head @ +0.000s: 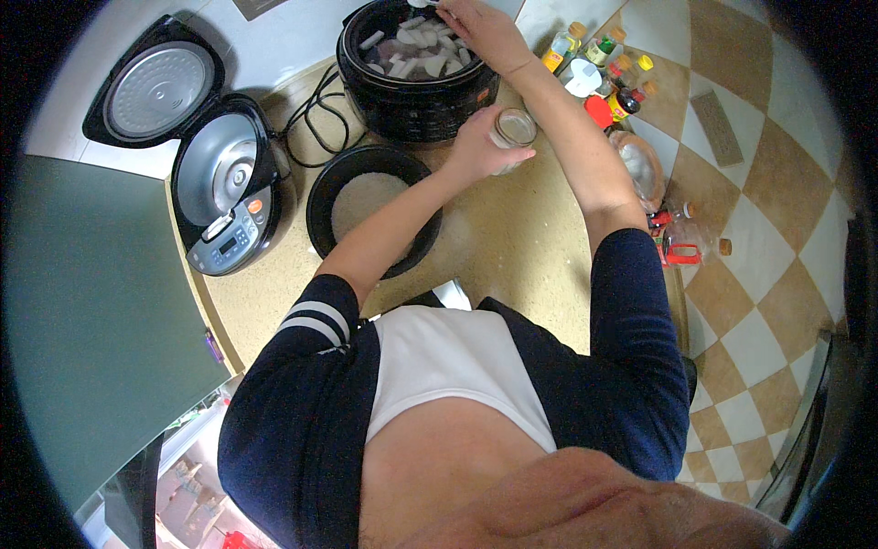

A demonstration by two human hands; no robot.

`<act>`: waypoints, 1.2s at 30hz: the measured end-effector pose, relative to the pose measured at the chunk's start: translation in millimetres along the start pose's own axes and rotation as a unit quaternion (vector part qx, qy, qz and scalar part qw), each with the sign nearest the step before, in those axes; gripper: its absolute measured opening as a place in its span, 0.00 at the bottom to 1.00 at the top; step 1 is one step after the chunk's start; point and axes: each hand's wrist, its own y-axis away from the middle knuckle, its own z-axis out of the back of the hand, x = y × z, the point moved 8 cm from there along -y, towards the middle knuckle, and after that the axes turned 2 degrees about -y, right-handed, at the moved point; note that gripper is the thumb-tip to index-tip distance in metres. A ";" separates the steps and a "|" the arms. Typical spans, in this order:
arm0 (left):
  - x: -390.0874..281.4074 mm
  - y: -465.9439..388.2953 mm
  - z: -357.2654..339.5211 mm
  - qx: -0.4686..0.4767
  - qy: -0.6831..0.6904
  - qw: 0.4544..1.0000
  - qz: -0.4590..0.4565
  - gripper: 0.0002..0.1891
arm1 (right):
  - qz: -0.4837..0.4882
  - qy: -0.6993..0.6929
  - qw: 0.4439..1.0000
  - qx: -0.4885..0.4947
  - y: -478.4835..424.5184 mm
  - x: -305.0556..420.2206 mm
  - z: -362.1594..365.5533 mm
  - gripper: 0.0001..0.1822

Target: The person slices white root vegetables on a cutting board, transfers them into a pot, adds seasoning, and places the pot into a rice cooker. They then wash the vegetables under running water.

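Note:
My left hand (477, 141) is wrapped around an open glass jar (515, 129) just in front of a black cooking pot (418, 110). What the jar holds is hard to make out. Over the pot's right rim reaches my right hand (480, 34), its fingers pinching a small white spoon (420, 3) partly cut off by the top edge of the view. White sliced pieces (425, 51) lie in liquid inside the pot. Below my left forearm stands a black inner pot (317, 219) with white rice grains (367, 195) in it.
A rice cooker (226, 185) with its lid raised stands at the left, a black cord (315, 127) beside it. Several seasoning bottles (624, 103), a red lid (598, 112) and a plastic oil jug (679, 247) line the right side against the tiled wall (775, 165).

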 end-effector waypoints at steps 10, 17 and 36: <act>-17.9 3.0 1.4 -0.003 0.015 0.999 -0.029 0.34 | 0.029 0.187 0.980 0.054 21.6 -17.0 -31.3 0.13; -19.4 -5.9 -2.6 -0.006 0.031 0.999 -0.015 0.32 | -0.183 -0.023 0.964 -0.190 56.4 -12.5 79.9 0.06; -69.8 -8.9 -24.6 0.027 -0.052 0.980 -0.191 0.34 | -0.231 -0.022 0.973 0.003 187.5 48.5 122.6 0.06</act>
